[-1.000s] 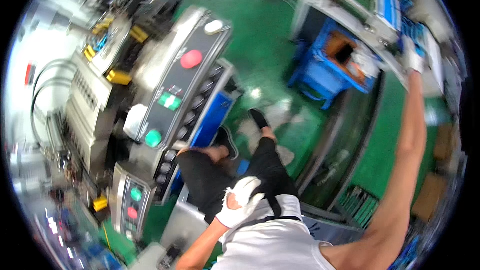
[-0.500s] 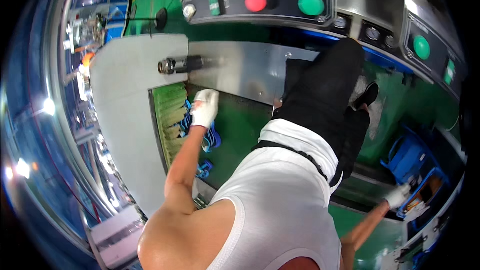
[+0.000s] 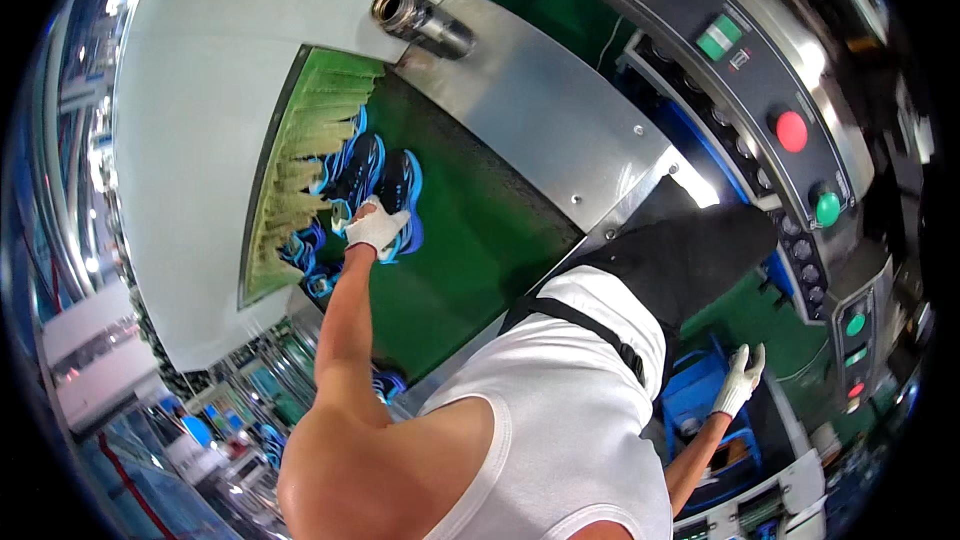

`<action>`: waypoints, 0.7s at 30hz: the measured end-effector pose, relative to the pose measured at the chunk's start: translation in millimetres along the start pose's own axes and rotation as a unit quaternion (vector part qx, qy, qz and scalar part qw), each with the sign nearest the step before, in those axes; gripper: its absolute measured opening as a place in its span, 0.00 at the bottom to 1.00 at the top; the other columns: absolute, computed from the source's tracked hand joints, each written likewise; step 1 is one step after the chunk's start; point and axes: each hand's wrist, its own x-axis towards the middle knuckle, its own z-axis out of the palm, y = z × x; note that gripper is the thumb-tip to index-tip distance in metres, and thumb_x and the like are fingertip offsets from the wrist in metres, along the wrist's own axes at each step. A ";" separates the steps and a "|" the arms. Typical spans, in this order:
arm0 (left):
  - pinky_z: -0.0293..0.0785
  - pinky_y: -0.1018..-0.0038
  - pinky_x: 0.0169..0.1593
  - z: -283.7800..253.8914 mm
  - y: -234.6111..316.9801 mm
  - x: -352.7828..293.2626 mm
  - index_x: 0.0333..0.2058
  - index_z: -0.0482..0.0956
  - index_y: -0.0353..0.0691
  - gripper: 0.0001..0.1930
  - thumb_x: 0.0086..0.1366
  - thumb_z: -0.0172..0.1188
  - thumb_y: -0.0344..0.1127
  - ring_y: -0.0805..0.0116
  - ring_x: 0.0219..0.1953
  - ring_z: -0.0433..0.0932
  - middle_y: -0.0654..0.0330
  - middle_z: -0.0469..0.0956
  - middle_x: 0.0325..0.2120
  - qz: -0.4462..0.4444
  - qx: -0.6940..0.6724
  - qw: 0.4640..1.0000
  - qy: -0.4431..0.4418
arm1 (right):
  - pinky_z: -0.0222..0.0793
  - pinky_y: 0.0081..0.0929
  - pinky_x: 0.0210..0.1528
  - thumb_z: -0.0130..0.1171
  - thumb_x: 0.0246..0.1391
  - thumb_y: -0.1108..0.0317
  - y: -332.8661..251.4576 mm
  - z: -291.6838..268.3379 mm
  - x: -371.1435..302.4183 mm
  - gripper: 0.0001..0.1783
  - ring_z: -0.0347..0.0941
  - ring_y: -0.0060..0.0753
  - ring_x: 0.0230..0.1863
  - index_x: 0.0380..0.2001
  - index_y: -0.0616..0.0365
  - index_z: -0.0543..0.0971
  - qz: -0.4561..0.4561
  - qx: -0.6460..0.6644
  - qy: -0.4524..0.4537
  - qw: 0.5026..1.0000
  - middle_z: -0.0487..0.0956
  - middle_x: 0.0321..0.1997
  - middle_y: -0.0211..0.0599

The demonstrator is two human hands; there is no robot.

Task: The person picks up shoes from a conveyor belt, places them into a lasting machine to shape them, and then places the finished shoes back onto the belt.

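My left hand (image 3: pixel 378 228), in a white glove, rests at the near ends of two black and blue sneakers, thumb and fingers spread apart. The left sneaker (image 3: pixel 364 168) and the right sneaker (image 3: pixel 403 185) lie side by side on a green belt (image 3: pixel 465 240). Under my palm, the ends of both shoes are partly hidden. More blue footwear (image 3: pixel 303 245) lies by the brush strips (image 3: pixel 300 130), to the left of this hand. Off to my right, my gloved right hand (image 3: pixel 740 382) hovers near a blue crate (image 3: pixel 695 390), its fingers apart and nothing in them.
A steel flask (image 3: pixel 424 22) lies on the metal ledge beyond the belt. A pale machine cover (image 3: pixel 200 140) borders the belt on the left. At the right stands a control panel (image 3: pixel 750 70) with red and green buttons. Another blue shoe (image 3: pixel 388 383) lies near my left elbow.
My view has swung round, bringing the sneakers fully into sight. My left hand has come down onto them. My right hand has moved off the crate's edge, fingers apart.
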 end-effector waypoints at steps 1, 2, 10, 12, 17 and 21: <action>0.75 0.53 0.60 -14.9 12.9 -16.1 0.59 0.74 0.29 0.44 0.56 0.69 0.63 0.41 0.55 0.81 0.36 0.79 0.55 0.003 -0.042 0.999 -0.033 | 0.78 0.35 0.60 0.62 0.68 0.55 -45.7 0.0 -13.3 0.38 0.72 0.41 0.65 0.72 0.65 0.63 -0.007 0.086 -0.007 0.996 0.65 0.74 0.51; 0.75 0.53 0.60 -14.1 20.9 -26.9 0.59 0.74 0.29 0.45 0.55 0.69 0.63 0.42 0.55 0.81 0.36 0.80 0.54 0.037 -0.070 0.997 -0.022 | 0.77 0.38 0.62 0.61 0.69 0.56 -90.7 3.0 -21.5 0.37 0.71 0.43 0.66 0.72 0.66 0.63 -0.026 0.143 -0.024 0.989 0.64 0.74 0.51; 0.75 0.60 0.60 -71.8 193.2 -142.5 0.60 0.74 0.28 0.43 0.50 0.78 0.48 0.54 0.53 0.82 0.45 0.83 0.51 0.456 -0.401 0.763 -0.222 | 0.78 0.42 0.58 0.56 0.71 0.51 -338.0 59.7 -53.0 0.32 0.80 0.45 0.55 0.64 0.69 0.70 -0.116 0.439 -0.400 0.796 0.79 0.60 0.50; 0.69 0.60 0.66 -97.7 242.1 -156.3 0.64 0.70 0.31 0.45 0.51 0.79 0.46 0.57 0.61 0.76 0.45 0.76 0.60 0.671 -0.358 0.633 -0.145 | 0.78 0.40 0.57 0.56 0.71 0.51 -366.8 69.0 -58.3 0.33 0.80 0.45 0.54 0.64 0.70 0.71 -0.054 0.478 -0.567 0.669 0.81 0.57 0.50; 0.52 0.56 0.77 -202.4 350.3 -201.2 0.69 0.66 0.41 0.43 0.57 0.73 0.43 0.46 0.75 0.56 0.49 0.61 0.72 0.859 -0.186 0.476 0.002 | 0.78 0.41 0.58 0.58 0.68 0.51 -360.4 61.4 -59.2 0.34 0.79 0.46 0.55 0.65 0.69 0.69 -0.059 0.529 -0.548 0.645 0.79 0.59 0.49; 0.63 0.57 0.71 -246.9 412.9 -226.8 0.64 0.72 0.37 0.34 0.60 0.70 0.38 0.44 0.68 0.69 0.44 0.70 0.65 0.808 -0.177 0.536 0.171 | 0.77 0.41 0.59 0.61 0.66 0.51 -328.7 26.1 -32.4 0.36 0.78 0.47 0.57 0.66 0.68 0.68 -0.066 0.631 -0.417 0.651 0.78 0.61 0.49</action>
